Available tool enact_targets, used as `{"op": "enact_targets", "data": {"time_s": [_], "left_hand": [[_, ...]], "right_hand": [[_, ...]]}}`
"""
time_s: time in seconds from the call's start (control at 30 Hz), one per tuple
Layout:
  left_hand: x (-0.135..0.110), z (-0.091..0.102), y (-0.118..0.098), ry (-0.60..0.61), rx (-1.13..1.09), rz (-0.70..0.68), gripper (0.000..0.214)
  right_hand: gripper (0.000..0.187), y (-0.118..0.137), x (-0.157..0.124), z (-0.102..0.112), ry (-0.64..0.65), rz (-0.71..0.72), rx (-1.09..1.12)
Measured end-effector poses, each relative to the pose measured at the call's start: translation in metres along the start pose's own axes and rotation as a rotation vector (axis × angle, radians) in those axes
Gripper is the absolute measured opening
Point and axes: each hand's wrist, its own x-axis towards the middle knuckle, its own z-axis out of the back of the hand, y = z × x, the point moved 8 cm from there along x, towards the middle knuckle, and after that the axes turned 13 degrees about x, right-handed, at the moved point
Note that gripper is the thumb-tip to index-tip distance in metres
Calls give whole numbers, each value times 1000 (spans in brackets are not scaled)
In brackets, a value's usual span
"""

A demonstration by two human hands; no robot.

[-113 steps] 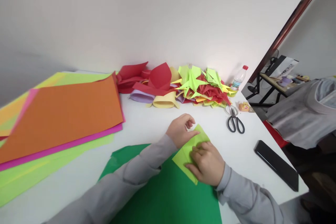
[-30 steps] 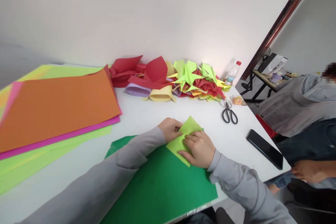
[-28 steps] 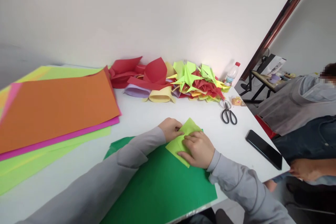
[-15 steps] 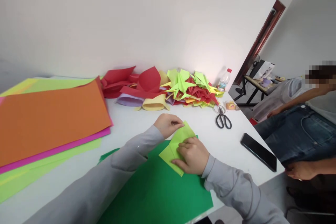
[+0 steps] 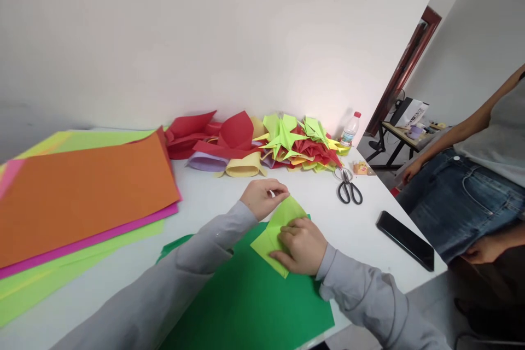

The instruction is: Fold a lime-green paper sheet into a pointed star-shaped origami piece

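A small lime-green folded paper [image 5: 274, 229] lies on the upper corner of a dark green sheet [image 5: 246, 301] on the white table [image 5: 205, 197]. My right hand [image 5: 301, 245] presses down on the folded paper's near half, fingers curled and flat on it. My left hand [image 5: 262, 197] pinches the paper's upper left edge with thumb and forefinger, lifting a flap a little. Both sleeves are grey.
Large orange, pink and lime sheets [image 5: 82, 191] are stacked at the left. A heap of folded paper shapes [image 5: 287, 142] lies by the wall, beside a water bottle [image 5: 349, 129]. Scissors [image 5: 348, 188] and a black phone [image 5: 406, 232] lie at the right. Another person [image 5: 471, 197] stands beyond the table's right edge.
My left hand has shifted from flattening the paper to pinching its upper edge. The person at the right has risen from sitting to standing. The camera has tilted slightly.
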Motion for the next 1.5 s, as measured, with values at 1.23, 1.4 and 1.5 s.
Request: {"op": "enact_targets", "data": {"time_s": [1.23, 1.4, 1.5], "left_hand": [[-42, -47, 27, 445, 519, -188, 17], [-42, -52, 34, 452, 562, -181, 18], [-41, -55, 37, 468, 591, -178, 19]], "right_hand": [[49, 2, 1, -1, 10, 15, -31], [48, 2, 1, -1, 6, 14, -31], [43, 2, 1, -2, 0, 12, -38]]}}
